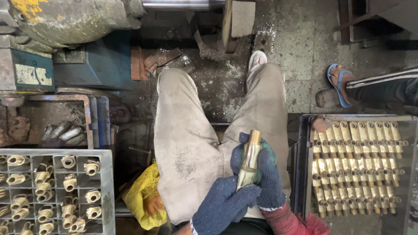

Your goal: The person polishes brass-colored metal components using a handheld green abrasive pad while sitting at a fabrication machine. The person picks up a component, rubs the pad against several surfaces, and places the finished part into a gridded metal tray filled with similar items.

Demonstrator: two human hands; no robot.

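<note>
Gloved hands are meeting over the lap: left hand (222, 204) and right hand (265, 178) both clamping around a brass fitting (249, 161), held upright. Grey crate (106, 191) sitting left; tray (305, 174) of fittings lying right.

Free room and obstacles. Both gloved hands (244, 191) work over the lap, open above and ahead. Leftward, a grey compartmented crate (106, 191) of brass fittings and a crumpled yellow bag (141, 196) bound the passage; rightward, a dark tray (300, 165) of rowed brass parts sits just beside the thigh — beyond it, another person's sandalled foot (339, 82).
</note>
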